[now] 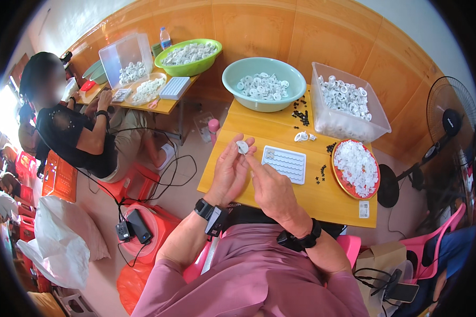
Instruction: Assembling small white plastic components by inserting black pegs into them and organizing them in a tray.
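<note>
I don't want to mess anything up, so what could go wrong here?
The small round white piece at the left hand's fingertips might slip and drop. The loose black parts beside the ridged white tray could get scattered if the right hand brushes them. The heaped red plate sits near the wooden table's right edge, so a bump might spill its white pieces.

White disc (242, 147), details too small.

Tray (288, 166) on table (223, 158), basin (264, 106) behind, plate (338, 173) right
</note>
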### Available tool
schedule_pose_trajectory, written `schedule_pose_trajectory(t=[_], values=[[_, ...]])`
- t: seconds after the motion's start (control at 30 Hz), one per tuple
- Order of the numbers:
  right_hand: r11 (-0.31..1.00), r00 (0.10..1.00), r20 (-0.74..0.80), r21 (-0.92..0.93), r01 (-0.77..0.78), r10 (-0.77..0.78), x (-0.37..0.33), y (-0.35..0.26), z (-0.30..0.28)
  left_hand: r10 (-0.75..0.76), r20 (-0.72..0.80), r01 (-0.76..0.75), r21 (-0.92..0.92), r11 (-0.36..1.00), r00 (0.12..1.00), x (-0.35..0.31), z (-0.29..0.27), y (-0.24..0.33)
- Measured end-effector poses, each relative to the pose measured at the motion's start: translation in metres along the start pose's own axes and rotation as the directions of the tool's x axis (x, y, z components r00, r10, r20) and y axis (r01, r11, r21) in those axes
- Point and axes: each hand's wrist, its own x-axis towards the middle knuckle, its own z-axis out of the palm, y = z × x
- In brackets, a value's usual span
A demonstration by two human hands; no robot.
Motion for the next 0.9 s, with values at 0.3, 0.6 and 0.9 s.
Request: schedule_pose_trajectory(t=[0.3, 0.6, 0.9], values=[[1.000, 1.000, 0.015, 0.003, -0.011, 0.011, -0.0013, -0.0037, 0.0013, -0.029, -0.056, 0.028, -0.017, 0.999, 0.998, -0.0042, 0.0078, 0.0014], [0.999, 1.000, -0.008, -0.044, 0.009, -0.009, -0.0022, -0.0038, 0.0034, -0.002, -0.059, 0.000, -0.038, 0.999, 0.998, -0.0046, 0.0100, 0.0003], [0.998, 1.000, 0.006, -0.066, 0.019, -0.018, -0.0021, -0.0013, 0.0097, 0.005, -0.105, -0.007, -0.023, 1.000, 0.994, -0.0071, 0.0128, -0.0018]])
